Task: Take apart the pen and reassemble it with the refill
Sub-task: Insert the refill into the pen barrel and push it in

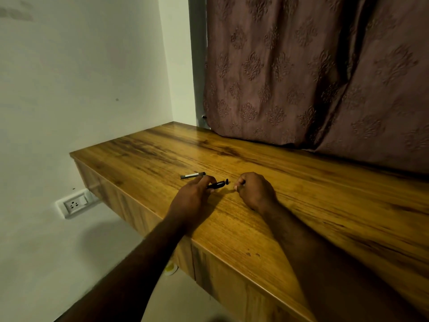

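A black pen part (218, 184) sticks out to the right from the fingers of my left hand (192, 198), which grips it just above the wooden table (301, 205). A short dark piece with a pale label, another pen part (193, 175), lies flat on the table just beyond my left hand. My right hand (254, 192) rests on the table a little right of the held part, its fingers curled shut; whether something small sits in them is hidden.
A brown patterned curtain (313, 77) hangs down onto the table's back edge. A white wall (81, 89) stands to the left, with a socket (75, 204) below table level. The table's front edge runs diagonally under my forearms.
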